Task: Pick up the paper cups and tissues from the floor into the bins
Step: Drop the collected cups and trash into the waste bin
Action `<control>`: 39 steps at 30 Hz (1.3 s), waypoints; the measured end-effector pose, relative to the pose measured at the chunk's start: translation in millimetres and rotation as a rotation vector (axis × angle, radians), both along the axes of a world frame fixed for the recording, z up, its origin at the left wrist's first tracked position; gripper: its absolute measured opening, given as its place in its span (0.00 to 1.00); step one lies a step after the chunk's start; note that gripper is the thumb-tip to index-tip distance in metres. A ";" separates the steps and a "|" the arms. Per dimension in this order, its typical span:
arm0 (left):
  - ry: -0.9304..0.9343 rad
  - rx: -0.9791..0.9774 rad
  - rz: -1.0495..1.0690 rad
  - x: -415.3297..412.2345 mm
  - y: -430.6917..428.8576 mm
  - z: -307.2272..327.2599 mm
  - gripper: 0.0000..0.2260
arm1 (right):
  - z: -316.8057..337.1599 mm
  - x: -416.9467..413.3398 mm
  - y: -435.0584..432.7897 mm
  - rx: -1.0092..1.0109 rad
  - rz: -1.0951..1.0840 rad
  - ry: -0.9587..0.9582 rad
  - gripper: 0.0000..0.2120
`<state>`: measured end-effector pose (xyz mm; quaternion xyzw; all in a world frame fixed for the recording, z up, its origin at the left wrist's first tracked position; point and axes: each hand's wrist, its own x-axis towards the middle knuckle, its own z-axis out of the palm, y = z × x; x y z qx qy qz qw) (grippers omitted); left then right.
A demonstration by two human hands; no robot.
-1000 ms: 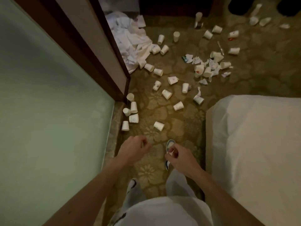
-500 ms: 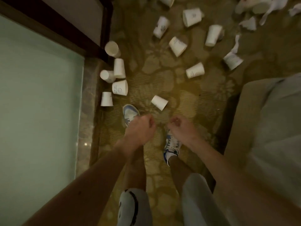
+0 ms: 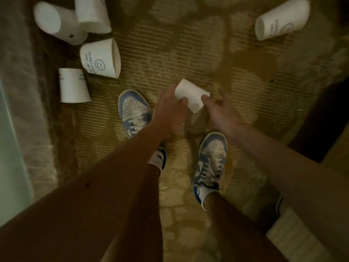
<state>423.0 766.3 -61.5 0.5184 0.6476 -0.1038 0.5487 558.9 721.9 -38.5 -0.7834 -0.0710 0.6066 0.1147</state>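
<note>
A white paper cup (image 3: 192, 95) lies on its side on the patterned carpet, just ahead of my feet. My left hand (image 3: 170, 108) reaches down to it, with the thumb on its side and the fingers curled round its closed end. My right hand (image 3: 221, 112) is at the cup's open end; its thumb touches the rim and its fingers are loosely spread. More paper cups lie at the upper left: two at the top (image 3: 54, 21) (image 3: 92, 14), one with a smiley print (image 3: 102, 58) and one below it (image 3: 72, 86). No bin or tissue is in view.
Another cup (image 3: 281, 19) lies at the upper right. My blue and white shoes (image 3: 134, 108) (image 3: 211, 161) stand on the carpet below the hands. A frosted glass wall (image 3: 9, 148) with a stone sill runs down the left. Dark furniture (image 3: 321, 120) borders the right.
I have bent down and the view has closed in on the floor. Both hands, loosely fisted and empty before, have dropped to the nearest cup, and the left now has hold of it.
</note>
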 end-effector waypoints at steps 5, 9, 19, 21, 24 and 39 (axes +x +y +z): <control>-0.043 -0.044 -0.010 -5.8 -4.7 -27.8 0.21 | -25.8 -2.7 -0.3 0.079 0.237 -0.054 0.30; -0.052 -0.015 0.050 -15.0 -8.5 -30.3 0.14 | -35.1 -18.3 8.3 -0.020 0.129 -0.026 0.21; 0.201 0.342 0.271 -131.0 22.1 20.7 0.12 | -2.2 -92.0 60.1 0.097 0.151 0.083 0.08; 0.367 0.424 0.296 -161.6 30.3 25.1 0.16 | 0.6 -108.4 70.4 0.139 0.206 0.085 0.08; 0.495 0.384 0.349 -199.5 40.0 21.2 0.21 | -1.8 -128.6 80.0 0.161 0.247 0.093 0.09; 0.525 0.096 0.292 -197.5 58.2 -27.5 0.36 | -16.9 -126.8 78.0 0.168 0.228 0.148 0.09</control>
